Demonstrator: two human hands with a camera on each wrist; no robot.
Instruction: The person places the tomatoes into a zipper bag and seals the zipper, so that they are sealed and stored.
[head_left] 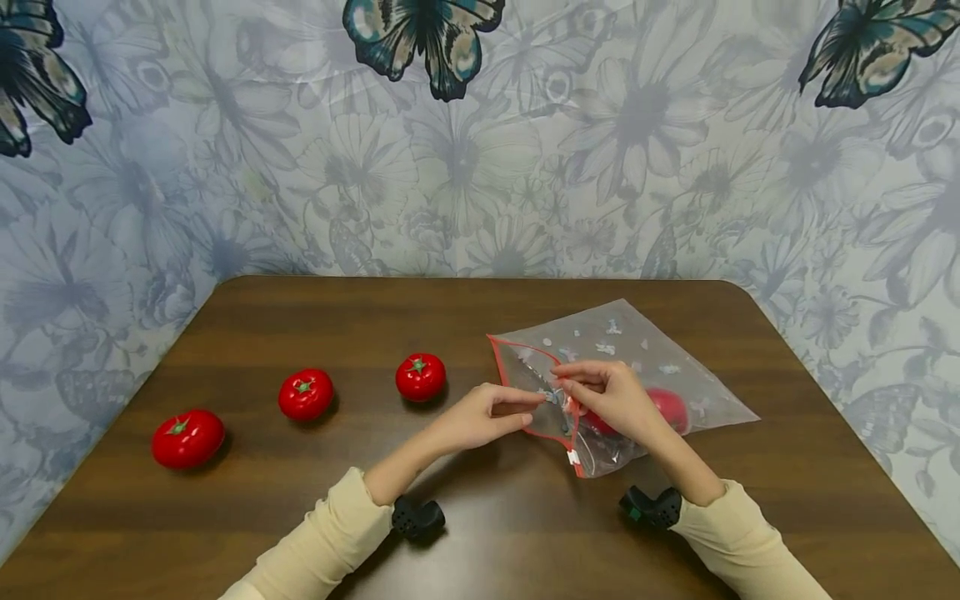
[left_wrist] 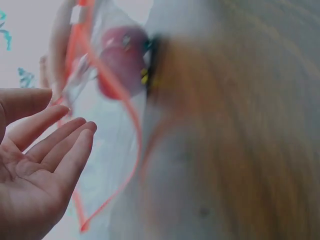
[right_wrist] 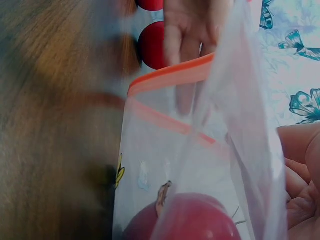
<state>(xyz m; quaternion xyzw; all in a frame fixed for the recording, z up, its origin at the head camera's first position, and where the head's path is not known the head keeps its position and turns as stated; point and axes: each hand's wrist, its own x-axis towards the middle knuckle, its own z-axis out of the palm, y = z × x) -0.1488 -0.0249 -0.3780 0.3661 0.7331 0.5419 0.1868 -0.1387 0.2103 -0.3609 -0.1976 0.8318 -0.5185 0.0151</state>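
Head: bagging looks part done, w/ red fruit [head_left: 669, 408] in the clear zip bag [head_left: 645, 343] & 3 tomatoes [head_left: 306, 394] out on the surface [head_left: 352, 333]; R hand's [head_left: 611, 402] fingers pinch the bag's rim. L wrist: L hand's [left_wrist: 37, 167] fingers extend loosely, nothing held, by the mouth. R wrist: bag gapes, fruit inside, count unclear.

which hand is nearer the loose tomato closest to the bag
Left. The left hand is just right of that tomato, not touching it; the right hand is farther right, at the bag.
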